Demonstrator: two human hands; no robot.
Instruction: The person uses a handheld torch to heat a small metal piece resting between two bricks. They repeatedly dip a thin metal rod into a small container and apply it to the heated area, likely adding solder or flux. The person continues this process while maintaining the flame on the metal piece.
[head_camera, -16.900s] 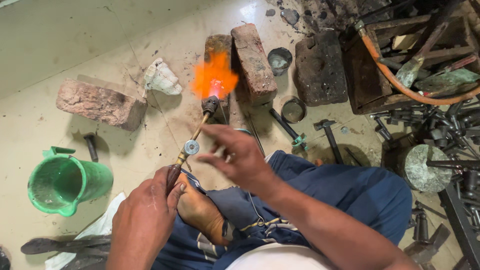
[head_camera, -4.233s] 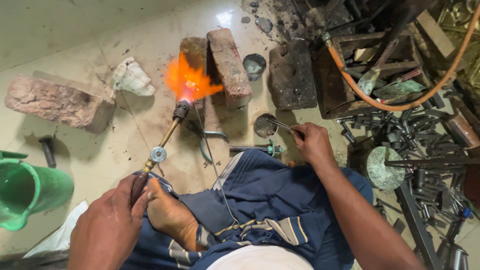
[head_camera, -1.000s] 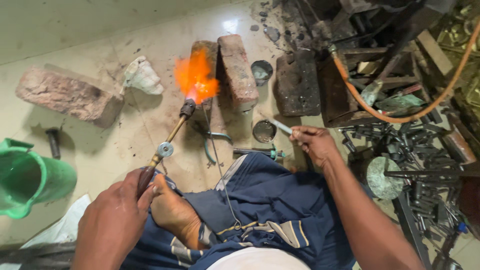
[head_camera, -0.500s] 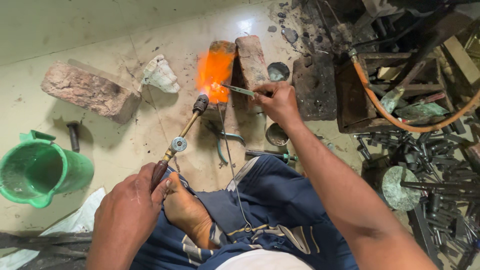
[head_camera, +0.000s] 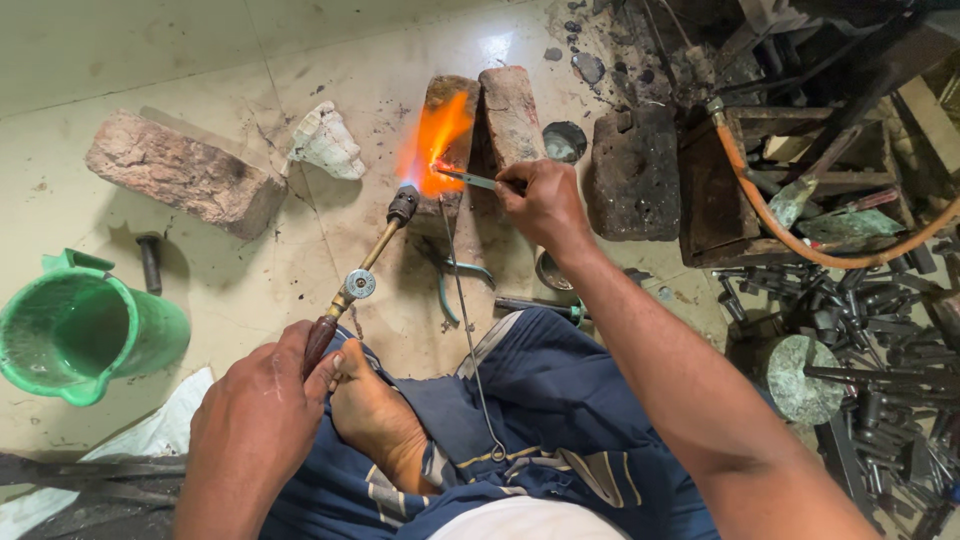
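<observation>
Brass torch (head_camera: 362, 282) in left hand (head_camera: 250, 425), tweezers (head_camera: 470, 179) in right (head_camera: 543, 203).

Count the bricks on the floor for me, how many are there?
3: one big brick lies alone at the left, and two bricks stand side by side ahead, one in the orange flame, one just right of it.

Both arms bare to above the elbow, no sleeves, no gloves, no rings or watch visible on left hand (head_camera: 250, 430) or right hand (head_camera: 545, 205). One bare foot (head_camera: 375, 420), no shoe. Legs wrapped in dark blue cloth (head_camera: 560, 420) w/ pale grey-white stripe bands near its edge. White garment (head_camera: 520, 520) at waist, bottom of view.
</observation>
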